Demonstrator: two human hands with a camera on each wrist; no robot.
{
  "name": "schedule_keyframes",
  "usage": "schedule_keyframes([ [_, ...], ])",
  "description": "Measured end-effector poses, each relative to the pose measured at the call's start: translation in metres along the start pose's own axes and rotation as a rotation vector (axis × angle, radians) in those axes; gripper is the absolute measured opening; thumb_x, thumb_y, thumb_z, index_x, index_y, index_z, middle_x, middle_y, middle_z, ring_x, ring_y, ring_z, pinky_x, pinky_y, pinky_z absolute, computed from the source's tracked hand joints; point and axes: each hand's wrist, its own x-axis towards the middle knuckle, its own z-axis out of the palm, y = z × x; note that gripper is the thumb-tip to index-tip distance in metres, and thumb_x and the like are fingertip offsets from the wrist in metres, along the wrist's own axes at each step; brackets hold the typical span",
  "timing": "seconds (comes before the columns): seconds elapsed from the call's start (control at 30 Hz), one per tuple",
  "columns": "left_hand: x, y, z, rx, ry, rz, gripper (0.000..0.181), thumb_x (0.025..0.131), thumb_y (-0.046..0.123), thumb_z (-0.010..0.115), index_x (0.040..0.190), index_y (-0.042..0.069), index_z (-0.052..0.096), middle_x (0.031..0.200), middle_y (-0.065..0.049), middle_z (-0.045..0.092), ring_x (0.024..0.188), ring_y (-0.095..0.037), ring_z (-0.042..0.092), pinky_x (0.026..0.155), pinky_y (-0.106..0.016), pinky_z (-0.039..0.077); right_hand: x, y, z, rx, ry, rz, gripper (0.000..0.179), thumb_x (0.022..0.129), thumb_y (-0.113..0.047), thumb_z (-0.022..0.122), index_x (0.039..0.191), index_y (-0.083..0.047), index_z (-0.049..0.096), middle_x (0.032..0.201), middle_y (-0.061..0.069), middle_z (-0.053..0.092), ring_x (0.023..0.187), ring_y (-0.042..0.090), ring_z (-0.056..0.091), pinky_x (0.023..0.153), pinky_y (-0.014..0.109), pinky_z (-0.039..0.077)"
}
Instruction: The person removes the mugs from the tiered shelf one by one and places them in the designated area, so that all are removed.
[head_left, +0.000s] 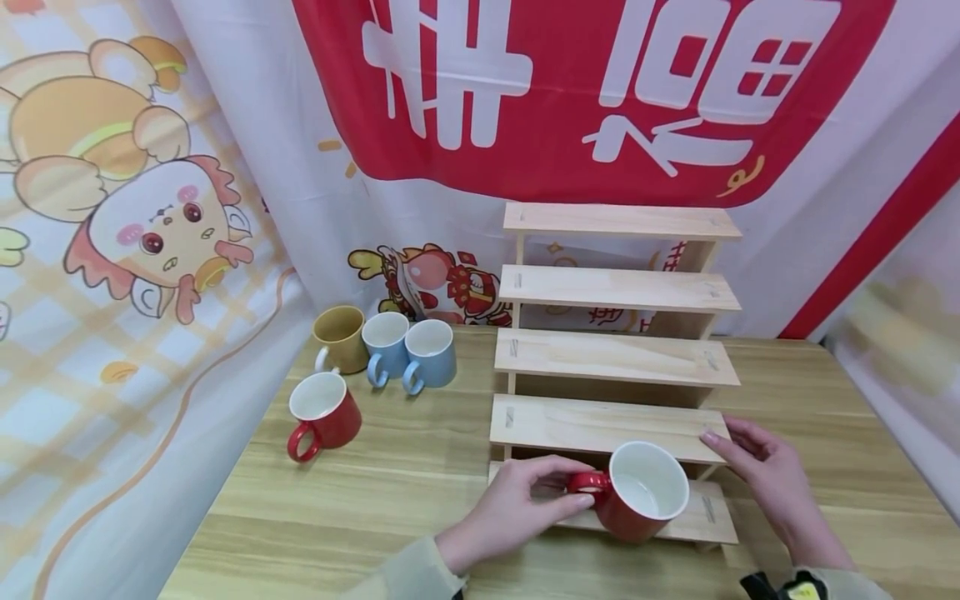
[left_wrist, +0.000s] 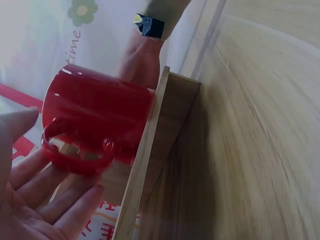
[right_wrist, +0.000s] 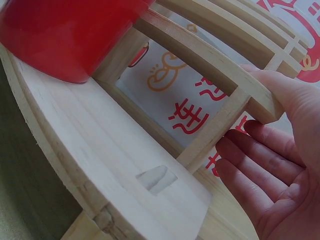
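A red mug point(head_left: 637, 500) with a white inside stands upright on the lowest board point(head_left: 708, 508) of a stepped wooden shelf point(head_left: 615, 358). My left hand point(head_left: 517, 508) is at its handle, which points left. In the left wrist view the fingers point(left_wrist: 65, 200) lie fairly straight behind the handle, and the thumb is apart from it. On the other side, my right hand point(head_left: 772, 479) holds the right end of the second board from the bottom. Its thumb rests on top; in the right wrist view the fingers point(right_wrist: 260, 160) are below the board.
To the left on the wooden table point(head_left: 405, 475) stand another red mug point(head_left: 337, 421), a mustard-brown mug point(head_left: 348, 346) and two light blue mugs point(head_left: 386, 354). Printed cloth point(head_left: 465, 192) hangs behind the shelf and along both sides.
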Motion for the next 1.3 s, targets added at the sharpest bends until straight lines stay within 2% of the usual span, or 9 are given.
schedule_keyframes([
  [0.17, 0.004, -0.002, 0.011, 0.006, 0.035, 0.0, 0.023, 0.096, 0.028, 0.074, 0.116, 0.016, 0.074, 0.106, 0.009, 0.073, 0.092, -0.004, 0.07, 0.081, -0.024, 0.059, 0.0, 0.002, 0.001, 0.004, 0.0, -0.006, 0.071, 0.097, -0.038, 0.072, 0.146, 0.006, 0.045, 0.108, -0.022, 0.06, 0.097, -0.011, 0.056, 0.079, 0.012, 0.053],
  [0.37, 0.007, -0.006, 0.022, -0.043, 0.112, 0.044, 0.02, 0.099, 0.026, 0.07, 0.111, 0.011, 0.075, 0.103, 0.006, 0.074, 0.092, -0.006, 0.071, 0.081, -0.026, 0.06, 0.001, 0.002, 0.0, 0.008, 0.0, -0.016, 0.071, 0.098, -0.037, 0.071, 0.146, 0.007, 0.044, 0.107, -0.024, 0.059, 0.098, -0.012, 0.055, 0.079, 0.012, 0.052],
  [0.6, 0.006, -0.008, 0.03, -0.064, 0.187, 0.06, 0.02, 0.098, 0.026, 0.072, 0.111, 0.012, 0.075, 0.101, 0.006, 0.073, 0.091, -0.007, 0.071, 0.081, -0.028, 0.06, 0.001, 0.003, 0.0, 0.012, -0.002, -0.014, 0.071, 0.098, -0.036, 0.071, 0.146, 0.007, 0.044, 0.106, -0.026, 0.059, 0.098, -0.012, 0.055, 0.079, 0.011, 0.052],
  [0.87, 0.005, -0.013, 0.033, -0.115, 0.213, 0.056, 0.023, 0.094, 0.023, 0.076, 0.114, 0.012, 0.076, 0.104, 0.005, 0.075, 0.09, -0.009, 0.072, 0.079, -0.03, 0.061, 0.0, 0.005, 0.0, 0.019, 0.003, -0.022, 0.069, 0.097, -0.035, 0.072, 0.146, 0.006, 0.045, 0.106, -0.027, 0.06, 0.099, -0.011, 0.056, 0.08, 0.011, 0.052],
  [1.07, 0.005, -0.014, 0.034, -0.136, 0.221, 0.045, 0.023, 0.093, 0.022, 0.078, 0.114, 0.012, 0.077, 0.104, 0.006, 0.075, 0.089, -0.009, 0.072, 0.079, -0.03, 0.061, 0.0, 0.007, 0.0, 0.042, 0.005, -0.043, 0.059, 0.098, -0.031, 0.072, 0.142, 0.002, 0.051, 0.106, -0.027, 0.062, 0.1, -0.011, 0.057, 0.08, 0.011, 0.052],
  [1.3, 0.005, -0.016, 0.036, -0.156, 0.244, 0.048, 0.024, 0.092, 0.02, 0.079, 0.114, 0.011, 0.077, 0.106, 0.004, 0.075, 0.096, -0.012, 0.072, 0.083, -0.031, 0.06, 0.0, 0.006, 0.0, 0.041, 0.01, -0.049, 0.057, 0.098, -0.031, 0.072, 0.141, 0.0, 0.053, 0.106, -0.027, 0.062, 0.1, -0.011, 0.057, 0.08, 0.011, 0.051],
])
